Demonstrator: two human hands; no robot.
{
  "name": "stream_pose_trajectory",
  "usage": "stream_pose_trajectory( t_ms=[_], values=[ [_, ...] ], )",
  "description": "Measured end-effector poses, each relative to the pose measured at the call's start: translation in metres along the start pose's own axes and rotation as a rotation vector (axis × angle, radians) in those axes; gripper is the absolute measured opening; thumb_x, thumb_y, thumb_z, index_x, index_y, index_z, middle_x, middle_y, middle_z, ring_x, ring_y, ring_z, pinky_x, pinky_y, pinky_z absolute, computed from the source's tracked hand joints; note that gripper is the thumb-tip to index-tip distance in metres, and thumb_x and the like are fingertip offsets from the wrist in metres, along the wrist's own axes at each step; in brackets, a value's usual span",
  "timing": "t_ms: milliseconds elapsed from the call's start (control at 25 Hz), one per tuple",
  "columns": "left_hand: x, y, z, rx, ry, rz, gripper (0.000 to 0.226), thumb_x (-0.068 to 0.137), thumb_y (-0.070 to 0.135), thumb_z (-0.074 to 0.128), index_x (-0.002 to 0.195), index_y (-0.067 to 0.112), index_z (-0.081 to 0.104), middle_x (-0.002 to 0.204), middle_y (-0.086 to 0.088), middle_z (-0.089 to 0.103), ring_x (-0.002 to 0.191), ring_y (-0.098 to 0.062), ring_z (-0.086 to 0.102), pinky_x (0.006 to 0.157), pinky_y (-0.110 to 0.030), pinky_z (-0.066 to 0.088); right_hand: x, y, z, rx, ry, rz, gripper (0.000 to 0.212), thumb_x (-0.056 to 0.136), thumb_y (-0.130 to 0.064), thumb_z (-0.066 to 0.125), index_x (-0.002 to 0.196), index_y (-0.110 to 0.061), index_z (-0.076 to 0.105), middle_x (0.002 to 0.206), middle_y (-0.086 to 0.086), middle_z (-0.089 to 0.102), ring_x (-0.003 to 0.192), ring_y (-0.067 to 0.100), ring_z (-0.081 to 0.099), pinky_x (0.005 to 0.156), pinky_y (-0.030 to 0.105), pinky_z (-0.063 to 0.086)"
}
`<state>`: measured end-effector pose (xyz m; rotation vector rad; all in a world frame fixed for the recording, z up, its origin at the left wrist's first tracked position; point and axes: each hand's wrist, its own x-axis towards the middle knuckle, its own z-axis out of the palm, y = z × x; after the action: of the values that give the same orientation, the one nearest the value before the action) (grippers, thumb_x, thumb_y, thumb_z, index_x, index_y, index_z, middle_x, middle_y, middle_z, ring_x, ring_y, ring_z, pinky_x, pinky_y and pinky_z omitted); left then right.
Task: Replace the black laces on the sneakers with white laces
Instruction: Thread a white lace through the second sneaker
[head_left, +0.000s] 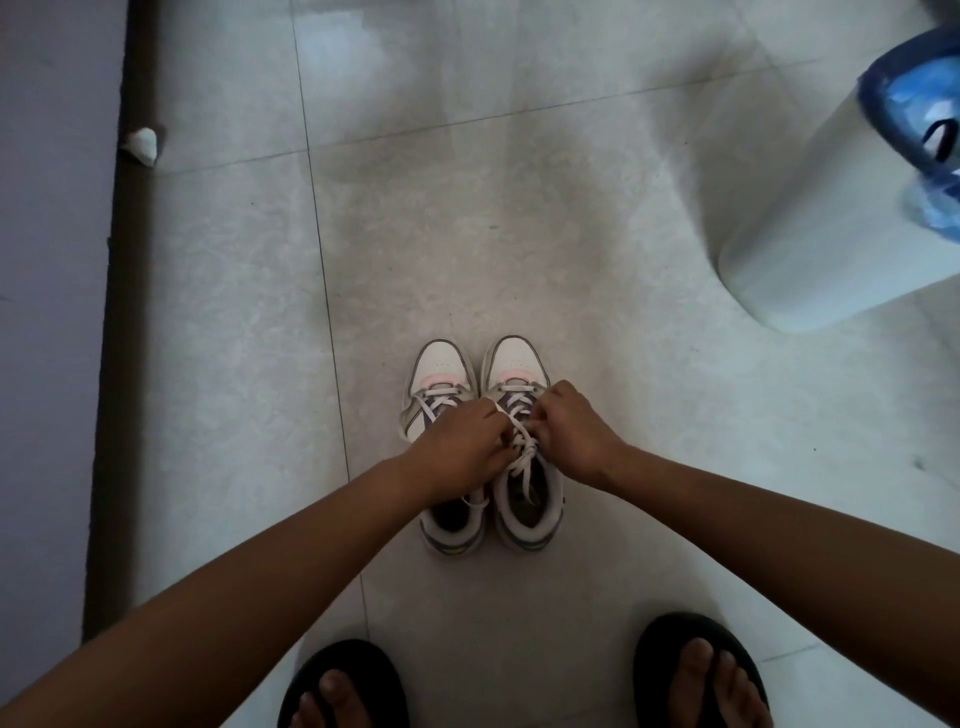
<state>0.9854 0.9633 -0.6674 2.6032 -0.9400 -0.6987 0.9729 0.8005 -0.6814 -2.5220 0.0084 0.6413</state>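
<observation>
Two white sneakers stand side by side on the tiled floor, toes pointing away from me. The left sneaker (439, 374) and the right sneaker (514, 364) both carry white laces. My left hand (460, 447) and my right hand (569, 431) meet over the right sneaker's tongue. Each hand pinches a part of its white lace (522, 457). A loose lace end trails down into the shoe's opening. My left hand covers the middle of the left sneaker. No black lace shows on either shoe.
A white cylindrical bin (831, 228) with a blue liner stands at the right. A dark skirting strip (117, 312) and a wall run along the left, with a small white lump (141, 145) beside it. My two feet in black sandals (343, 686) are at the bottom.
</observation>
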Motion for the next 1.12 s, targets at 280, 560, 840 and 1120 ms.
stream_pose_trajectory(
  t_ms=[280, 560, 840, 1120],
  values=[
    [0.009, -0.002, 0.001, -0.027, 0.125, 0.025, 0.032, 0.091, 0.018, 0.052, 0.121, 0.008, 0.055, 0.119, -0.012, 0.049, 0.107, -0.026, 0.048, 0.088, -0.038, 0.041, -0.001, 0.005, -0.004, 0.031, -0.026, -0.040, 0.018, 0.093, -0.014, 0.053, 0.102, -0.001, 0.061, 0.114, 0.018, 0.049, 0.105, 0.031, 0.050, 0.091, 0.031, 0.039],
    [0.001, -0.008, -0.003, -0.272, -0.043, -0.005, 0.016, 0.087, 0.021, 0.059, 0.083, 0.007, 0.065, 0.084, -0.005, 0.062, 0.078, -0.016, 0.055, 0.068, -0.027, 0.041, 0.003, 0.008, 0.005, -0.112, -0.057, -0.055, 0.020, 0.096, -0.015, 0.044, 0.104, 0.000, 0.055, 0.118, 0.021, 0.046, 0.111, 0.034, 0.043, 0.093, 0.036, 0.035],
    [0.028, 0.020, 0.000, -0.332, 0.067, -0.381, 0.022, 0.088, 0.026, 0.060, 0.090, 0.003, 0.062, 0.087, -0.012, 0.064, 0.082, -0.024, 0.058, 0.067, -0.030, 0.038, 0.002, 0.008, 0.008, -0.139, -0.049, -0.024, 0.019, 0.092, -0.007, 0.047, 0.110, -0.001, 0.050, 0.122, 0.019, 0.041, 0.111, 0.032, 0.041, 0.092, 0.036, 0.038],
    [0.047, 0.025, -0.009, -0.230, -0.022, -0.354, 0.020, 0.084, 0.017, 0.058, 0.091, -0.001, 0.064, 0.095, -0.020, 0.065, 0.090, -0.033, 0.062, 0.064, -0.028, 0.037, 0.006, 0.010, 0.008, -0.208, -0.082, -0.069, 0.024, 0.089, -0.007, 0.046, 0.111, 0.000, 0.053, 0.121, 0.018, 0.048, 0.110, 0.034, 0.042, 0.088, 0.035, 0.034]
  ],
)
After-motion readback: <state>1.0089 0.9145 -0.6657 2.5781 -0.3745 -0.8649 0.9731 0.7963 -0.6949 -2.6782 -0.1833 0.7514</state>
